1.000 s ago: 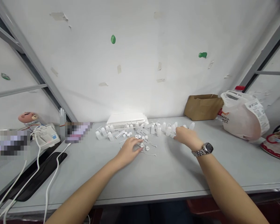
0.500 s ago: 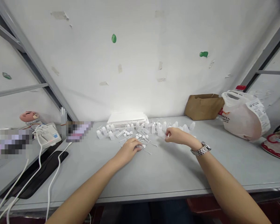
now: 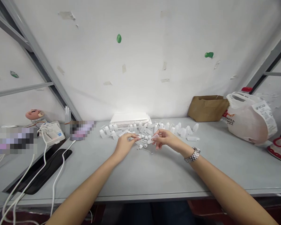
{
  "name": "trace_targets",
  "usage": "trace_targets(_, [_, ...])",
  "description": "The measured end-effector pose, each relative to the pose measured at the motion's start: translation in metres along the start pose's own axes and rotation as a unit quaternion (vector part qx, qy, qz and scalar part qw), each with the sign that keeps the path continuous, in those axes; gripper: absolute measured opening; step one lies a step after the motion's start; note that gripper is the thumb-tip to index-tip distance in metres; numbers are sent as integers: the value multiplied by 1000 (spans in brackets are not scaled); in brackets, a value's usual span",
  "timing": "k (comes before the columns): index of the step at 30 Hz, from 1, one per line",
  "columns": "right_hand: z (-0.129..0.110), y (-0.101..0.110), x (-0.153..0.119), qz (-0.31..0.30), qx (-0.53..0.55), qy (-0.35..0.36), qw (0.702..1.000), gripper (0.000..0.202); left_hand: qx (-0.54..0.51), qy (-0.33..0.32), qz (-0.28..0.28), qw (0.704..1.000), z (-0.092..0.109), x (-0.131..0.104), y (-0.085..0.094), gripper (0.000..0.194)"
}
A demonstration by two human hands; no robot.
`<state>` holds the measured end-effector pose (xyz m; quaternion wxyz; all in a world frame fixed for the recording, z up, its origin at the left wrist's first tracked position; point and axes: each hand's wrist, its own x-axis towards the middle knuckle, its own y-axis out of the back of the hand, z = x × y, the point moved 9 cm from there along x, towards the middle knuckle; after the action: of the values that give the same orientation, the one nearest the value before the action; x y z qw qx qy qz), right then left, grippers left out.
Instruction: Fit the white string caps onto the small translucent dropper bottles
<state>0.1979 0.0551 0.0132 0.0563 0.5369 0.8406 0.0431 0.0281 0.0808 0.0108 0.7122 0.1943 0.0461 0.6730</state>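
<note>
Nearest, two bare forearms rise from the lower edge across the grey counter, the right one wearing a metal wristwatch. Just beyond, the hands meet near the middle of the counter. The left hand has its grip pinched on a small white cap, thumb and forefinger closed around it, above the counter. The right hand has its grip clenched on a small translucent bottle, held at the fingertips with one end turned toward the left hand; cap and bottle are near each other but not touching. Under and just past the hands lies a scatter of loose white caps with thin tethers. Farther back, a row of small plastic bottles stretches from left to right, some upright and some lying down, one lying alone on the right. Behind them a flat white stack rests against the wall. Far right sit a brown paper bag and a white plastic bag. On the left, white cables cross a black pad.
</note>
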Motion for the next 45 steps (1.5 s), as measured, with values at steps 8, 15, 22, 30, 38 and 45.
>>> trace_targets(8, [-6, -9, 1, 21, 62, 59, 996, 27, -228, 98, -100, 964, -4, -11, -26, 23])
trace_targets(15, [-9, -6, 2, 42, 61, 70, 995, 24, -256, 121, -124, 951, -5, -15, -32, 28])
trace_targets(22, [-6, 0, 3, 82, 2, 79, 993, 27, -225, 86, -149, 959, 5, -14, -32, 40])
trace_targets(30, [5, -12, 3, 71, -84, 74, 991, 29, -84, -12, -63, 994, 16, -13, -16, 17])
trace_targets(38, [5, -23, 4, 29, 32, 67, 997, 30, -167, -13, -48, 985, 19, -16, -15, 25])
trace_targets(45, [1, -33, 2, 3, 86, 69, 994, 29, -168, -16, -43, 985, 25, -16, -11, 21])
